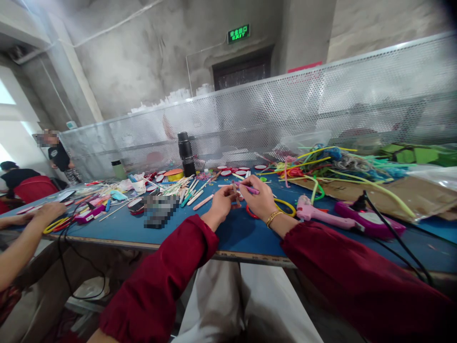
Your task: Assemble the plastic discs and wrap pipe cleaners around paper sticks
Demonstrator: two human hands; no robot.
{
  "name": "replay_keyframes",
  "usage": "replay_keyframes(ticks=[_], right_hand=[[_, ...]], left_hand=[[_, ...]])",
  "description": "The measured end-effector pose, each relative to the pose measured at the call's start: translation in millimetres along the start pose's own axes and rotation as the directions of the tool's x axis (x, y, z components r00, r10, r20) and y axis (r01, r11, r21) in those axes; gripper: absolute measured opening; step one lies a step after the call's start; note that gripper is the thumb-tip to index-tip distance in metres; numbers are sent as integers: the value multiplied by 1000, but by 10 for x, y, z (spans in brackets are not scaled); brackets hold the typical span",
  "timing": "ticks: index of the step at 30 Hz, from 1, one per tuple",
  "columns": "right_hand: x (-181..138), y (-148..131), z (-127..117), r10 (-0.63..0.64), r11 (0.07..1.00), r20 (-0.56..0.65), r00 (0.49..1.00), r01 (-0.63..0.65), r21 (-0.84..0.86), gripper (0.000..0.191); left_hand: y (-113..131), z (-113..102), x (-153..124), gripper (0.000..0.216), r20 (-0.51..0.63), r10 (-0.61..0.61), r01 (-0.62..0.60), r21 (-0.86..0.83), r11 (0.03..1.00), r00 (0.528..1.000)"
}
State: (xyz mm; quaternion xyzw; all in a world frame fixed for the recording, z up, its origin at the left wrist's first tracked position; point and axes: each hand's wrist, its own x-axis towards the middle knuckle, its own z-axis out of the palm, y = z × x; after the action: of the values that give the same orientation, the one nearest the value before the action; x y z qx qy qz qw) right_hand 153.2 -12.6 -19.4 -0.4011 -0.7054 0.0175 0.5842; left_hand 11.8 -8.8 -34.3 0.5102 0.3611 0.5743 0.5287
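Over the blue table, my left hand [221, 204] pinches a small pale brown strip [236, 196], its exact kind too small to make out. My right hand [262, 196], with a gold bracelet at the wrist, is closed on a slim purple pen-like stick [252, 189]. The fingertips of both hands nearly meet, and the right hand's end of the stick is partly hidden. Beneath and beside my right hand lie a red ring [251, 212] and a yellow ring [290, 206]. Just right of that wrist rests a pink glue gun [323, 215].
A purple box [371, 220] with a black cable sits at right, before tangled coloured strips [314, 162] on cardboard [378, 190]. A black bottle [186, 155] and several sticks [191, 193] stand or lie ahead. At left, another person's hand [50, 212] rests on the table.
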Motion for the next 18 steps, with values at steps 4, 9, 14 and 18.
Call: replay_keyframes(ticks=[4, 9, 14, 18], right_hand=[[1, -4, 0, 4, 1000, 6, 1000, -4, -2, 12], [7, 0, 1, 4, 1000, 0, 1000, -4, -3, 14], [7, 5, 5, 4, 1000, 5, 1000, -4, -8, 13], [7, -3, 1, 9, 1000, 0, 1000, -9, -9, 12]], left_hand=[[6, -2, -3, 23, 12, 2, -3, 17, 1000, 1000], [9, 0, -2, 21, 15, 2, -2, 9, 1000, 1000], [10, 6, -2, 20, 13, 5, -4, -12, 1000, 1000], [16, 12, -8, 22, 10, 2, -2, -15, 1000, 1000]])
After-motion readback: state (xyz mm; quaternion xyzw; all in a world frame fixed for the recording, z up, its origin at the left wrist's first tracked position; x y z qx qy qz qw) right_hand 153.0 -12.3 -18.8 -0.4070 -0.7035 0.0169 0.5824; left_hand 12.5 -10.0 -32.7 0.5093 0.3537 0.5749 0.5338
